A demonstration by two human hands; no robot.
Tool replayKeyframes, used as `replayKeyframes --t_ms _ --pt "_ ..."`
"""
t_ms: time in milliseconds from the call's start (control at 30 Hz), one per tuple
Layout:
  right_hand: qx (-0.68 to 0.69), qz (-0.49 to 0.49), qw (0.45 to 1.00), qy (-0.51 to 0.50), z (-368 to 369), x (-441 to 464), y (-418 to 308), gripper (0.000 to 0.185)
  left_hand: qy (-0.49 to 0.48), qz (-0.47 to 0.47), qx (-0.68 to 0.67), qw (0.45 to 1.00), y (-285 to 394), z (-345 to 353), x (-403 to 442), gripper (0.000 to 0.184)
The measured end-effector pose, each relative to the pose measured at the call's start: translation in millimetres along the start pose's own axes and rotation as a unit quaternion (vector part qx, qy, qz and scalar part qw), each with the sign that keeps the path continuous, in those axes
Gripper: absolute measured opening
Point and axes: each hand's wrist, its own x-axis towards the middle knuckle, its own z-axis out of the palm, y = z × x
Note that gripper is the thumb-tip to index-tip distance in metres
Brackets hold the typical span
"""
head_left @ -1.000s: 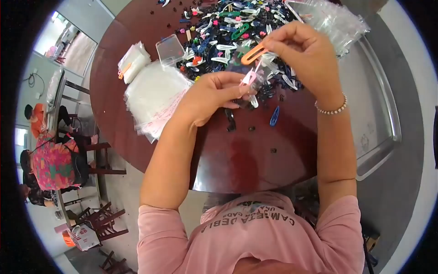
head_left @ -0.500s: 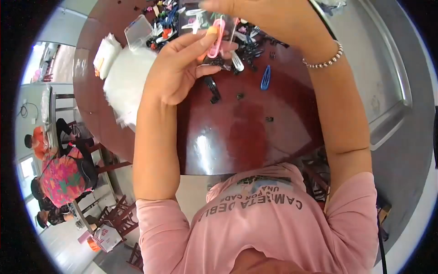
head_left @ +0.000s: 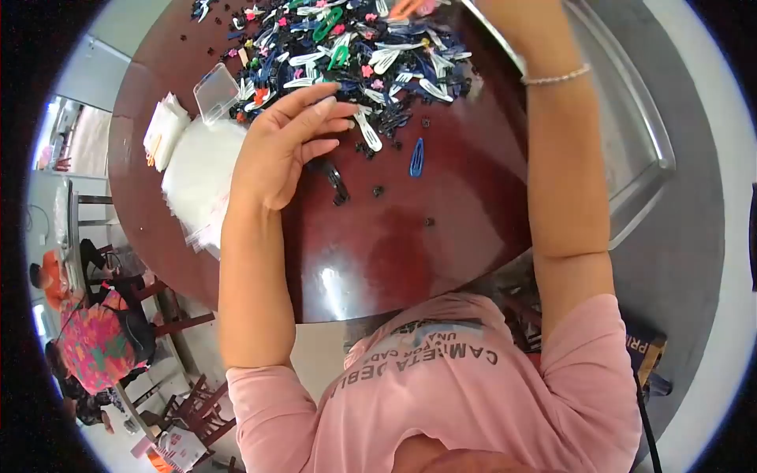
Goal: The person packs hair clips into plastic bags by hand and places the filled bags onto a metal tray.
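My left hand (head_left: pixel 296 138) is over the table with its fingers apart and nothing held in them. A white hair clip (head_left: pixel 367 131) lies just right of its fingertips. At the top edge my right hand (head_left: pixel 516 22) is mostly cut off, and its fingers are out of view. An orange clip (head_left: pixel 405 9) shows at the top edge. Beyond my left hand spreads a pile of hair clips (head_left: pixel 386 59) in white, black, blue and green. A blue clip (head_left: pixel 416 158) and a black clip (head_left: pixel 337 183) lie nearer me.
Clear plastic bags (head_left: pixel 201 169) lie left of my left forearm on the dark red table (head_left: pixel 394 260). Beside them are a clear plastic box (head_left: pixel 215 93) and a wrapped bundle (head_left: pixel 166 130). A metal tray (head_left: pixel 666 150) is at right. Several people sit at far left.
The bag with the pink clip has left my left hand, whose fingers have opened. My right hand has moved up, partly out of view. The head view has shifted.
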Motion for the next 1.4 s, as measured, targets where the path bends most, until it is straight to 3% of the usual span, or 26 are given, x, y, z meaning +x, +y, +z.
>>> replayKeyframes --t_ms 33,67,133,233,367,467,500,533,567,600,633,667,700,767,900,967,1000,1033,1100,1167,1233,1267,1333,1367,1400 --pt "-0.092 -0.022 0.995 0.037 -10.0 12.5 7.6 0.029 -0.002 0.006 -0.004 1.0 1.9 1.2 0.7 0.031" --pt "-0.094 -0.022 0.995 0.034 -27.2 23.6 10.8 0.029 -0.015 0.004 0.007 1.0 2.7 2.1 -0.9 0.031" --pt "-0.328 0.152 0.928 -0.094 -66.3 42.5 11.5 0.031 -0.036 0.002 0.011 0.999 2.2 2.7 -4.2 0.029" --pt "-0.375 0.174 0.907 -0.078 -103.8 36.0 44.5 0.036 -0.038 -0.001 0.062 0.997 3.7 2.6 -6.4 0.032" --pt "-0.37 0.246 0.894 -0.068 -133.8 11.7 81.1 0.035 -0.042 0.0 0.039 0.998 3.2 1.3 -6.1 0.031" --pt "-0.166 0.395 0.903 -0.044 -140.8 -3.1 120.5 0.026 -0.037 -0.006 0.059 0.998 3.0 3.7 -6.3 0.031" --pt "-0.167 0.396 0.902 -0.043 -149.8 -3.3 141.3 0.026 -0.038 -0.007 0.059 0.998 2.9 3.3 -5.8 0.031" --pt "0.084 0.315 0.934 -0.148 -161.3 -3.2 161.3 0.028 -0.036 -0.002 0.064 0.997 2.4 1.8 -5.2 0.031" --pt "0.33 0.208 0.889 -0.241 -166.0 -4.4 171.0 0.03 -0.033 0.002 0.07 0.997 1.9 0.2 -4.9 0.031" --pt "0.331 0.209 0.888 -0.241 -156.2 -1.3 156.5 0.03 -0.031 0.001 0.071 0.997 2.1 -0.9 -4.0 0.031" --pt "0.011 0.272 0.954 -0.127 -137.2 5.5 125.4 0.03 -0.028 0.005 0.068 0.997 2.0 -2.3 -3.2 0.032" --pt "-0.312 0.301 0.901 0.002 -126.1 10.4 106.6 0.03 -0.025 0.009 0.065 0.998 1.4 -3.4 -3.3 0.032" --pt "-0.311 0.304 0.901 -0.002 -134.5 14.5 112.6 0.03 -0.022 0.006 0.064 0.998 1.8 -3.1 -3.7 0.032" --pt "-0.485 0.095 0.869 0.028 -155.5 25.4 134.4 0.031 -0.022 0.019 0.086 0.996 3.1 0.4 -4.9 0.032" --pt "-0.301 0.13 0.945 0.016 -79.6 27.3 47.3 0.033 -0.005 0.079 0.151 0.985 -2.4 6.1 -4.9 0.03" --pt "-0.299 0.133 0.943 -0.064 -37.6 26.7 19.3 0.034 0.053 0.168 0.25 0.952 -10.2 4.2 1.4 0.025" --pt "-0.239 0.122 0.957 -0.114 -14.0 20.4 17.7 0.024 0.117 0.265 0.267 0.919 -17.1 3.8 7.3 0.021" --pt "-0.181 0.109 0.963 -0.167 12.3 8.6 21.4 0.016 0.166 0.291 0.267 0.904 -8.5 12.0 -0.6 0.017" --pt "-0.099 0.05 0.952 -0.287 66.1 -17.2 8.0 0.017 0.148 0.398 0.276 0.862 0.5 11.9 -10.9 0.015" --pt "-0.039 -0.071 0.928 -0.364 102.2 -34.6 -2.8 0.018 0.156 0.53 0.287 0.782 -1.0 9.4 -11.4 0.012" --pt "0.089 -0.297 0.916 -0.253 138.1 -48.3 -7.2 0.026 0.148 0.616 0.279 0.722 6.9 13.6 -9.8 0.014" --pt "0.09 -0.296 0.915 -0.257 150.1 -54.8 -13.5 0.026 0.141 0.632 0.279 0.709 2.6 13.9 -7.3 0.016" --pt "0.291 0.013 0.914 -0.282 166.3 -67.8 -29.3 0.046 0.137 0.648 0.279 0.696 0.5 16.9 -9.7 0.017" --pt "0.292 0.011 0.913 -0.285 181.1 -72.1 -7.2 0.046 0.143 0.636 0.272 0.707 -0.7 19.7 -12.7 0.018" --pt "0.077 -0.141 0.958 -0.237 203.8 -79.4 31.7 0.053 0.149 0.625 0.266 0.719 -0.9 21.9 -15.4 0.018"
